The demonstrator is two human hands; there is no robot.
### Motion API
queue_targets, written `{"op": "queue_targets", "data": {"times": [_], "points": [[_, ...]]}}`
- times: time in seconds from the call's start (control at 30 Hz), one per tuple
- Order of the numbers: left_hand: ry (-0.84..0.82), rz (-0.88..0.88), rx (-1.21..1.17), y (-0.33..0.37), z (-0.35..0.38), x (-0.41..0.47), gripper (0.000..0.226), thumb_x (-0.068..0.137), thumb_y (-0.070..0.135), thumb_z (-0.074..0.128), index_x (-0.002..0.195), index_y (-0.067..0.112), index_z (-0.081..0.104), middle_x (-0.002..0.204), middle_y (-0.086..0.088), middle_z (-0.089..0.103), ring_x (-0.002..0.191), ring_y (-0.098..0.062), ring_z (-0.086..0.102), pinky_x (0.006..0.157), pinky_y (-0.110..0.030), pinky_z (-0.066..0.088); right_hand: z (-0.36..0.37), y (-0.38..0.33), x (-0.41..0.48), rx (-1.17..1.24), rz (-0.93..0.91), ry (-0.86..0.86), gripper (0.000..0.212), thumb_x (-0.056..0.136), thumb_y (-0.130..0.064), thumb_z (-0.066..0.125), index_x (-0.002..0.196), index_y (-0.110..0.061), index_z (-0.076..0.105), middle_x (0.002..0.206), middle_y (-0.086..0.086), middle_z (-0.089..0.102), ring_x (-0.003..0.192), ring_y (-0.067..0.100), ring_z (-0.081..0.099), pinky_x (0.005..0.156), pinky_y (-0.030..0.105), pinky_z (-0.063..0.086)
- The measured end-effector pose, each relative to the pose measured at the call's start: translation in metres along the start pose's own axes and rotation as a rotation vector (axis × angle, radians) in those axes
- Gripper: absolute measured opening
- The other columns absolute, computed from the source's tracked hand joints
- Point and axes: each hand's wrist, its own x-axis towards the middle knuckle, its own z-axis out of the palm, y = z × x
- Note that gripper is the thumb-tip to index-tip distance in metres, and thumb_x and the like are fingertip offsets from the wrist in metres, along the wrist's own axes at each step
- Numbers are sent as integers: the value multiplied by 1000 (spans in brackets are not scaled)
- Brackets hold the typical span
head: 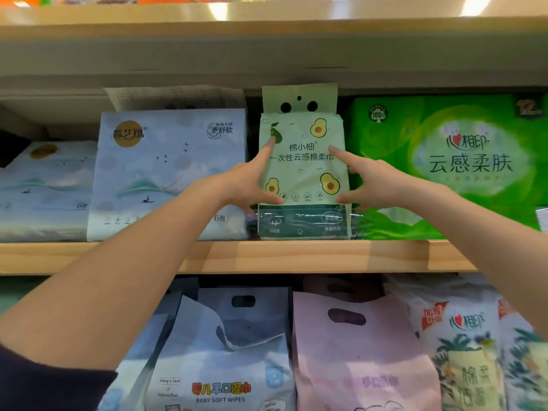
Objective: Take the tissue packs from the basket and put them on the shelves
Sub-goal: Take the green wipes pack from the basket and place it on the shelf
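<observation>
Standing upright on the wooden shelf (296, 256), a pale green tissue pack (302, 173) printed with avocados is framed by two bare hands. The left hand (246, 185) is pressed against the pack's left edge, its fingers (268, 149) spread apart, the index finger laid flat on the front and the thumb touching lower down. The right hand (376, 182) is set at the pack's right edge in mirror fashion, fingers likewise spread, index tip and thumb tip on the front; the pack is touched rather than clamped.

The pack is wedged between a light blue pack (166, 173) on its left and a large bright green pack (450, 167) on its right, touching both. Its folded top flap, punched with round holes, reaches the underside of the shelf above.

On the shelf below, a blue baby wipes pack (225, 360) and a pink pack (361, 357) are seen side by side.
</observation>
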Motion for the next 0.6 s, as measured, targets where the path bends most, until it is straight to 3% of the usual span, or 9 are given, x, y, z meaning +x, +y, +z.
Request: {"op": "queue_targets", "data": {"times": [0.07, 0.17, 0.27, 0.4, 0.6], "points": [[-1, 2, 10, 1, -6, -11, 105, 80, 27, 69, 143, 42, -14, 156, -6, 16, 123, -30, 43, 63, -30, 58, -3, -7, -8, 11, 15, 6, 86, 82, -20, 66, 143, -41, 9, 151, 11, 26, 90, 23, 56, 53, 17, 54], [-9, -3, 46, 1, -15, -28, 98, 81, 37, 66, 144, 40, -8, 149, -12, 30, 109, -28, 50, 71, -35, 57, -8, -19, -25, 4, 20, 45, 73, 84, -27, 63, 143, -35, 21, 148, 9, 32, 99, 26, 58, 81, 36, 54], [27, 23, 86, 1, -26, -48, 87, 81, 44, 61, 147, 35, 4, 141, -14, 41, 96, -22, 47, 81, -32, 46, -12, -31, -43, -3, 19, 78, 66, 85, -28, 61, 142, -29, 28, 145, 6, 38, 96, 18, 48, 93, 37, 42], [70, 40, 52, 2, -34, -75, 73, 82, 44, 61, 144, 28, 24, 137, -11, 46, 115, -25, 49, 87, -33, 42, -13, -45, -72, 27, 48, 106, 64, 84, -27, 62, 140, -27, 33, 139, 13, 44, 115, 25, 52, 83, 31, 44], [60, 54, 1, -7, -31, -136, 69, 84, 34, 62, 143, 22, 28, 145, -8, 39, 129, -22, 42, 101, -32, 35, 7, -73, -112, 72, 32, 109, 59, 82, -24, 64, 136, -22, 40, 136, 11, 49, 122, 27, 47, 101, 38, 37]]}}
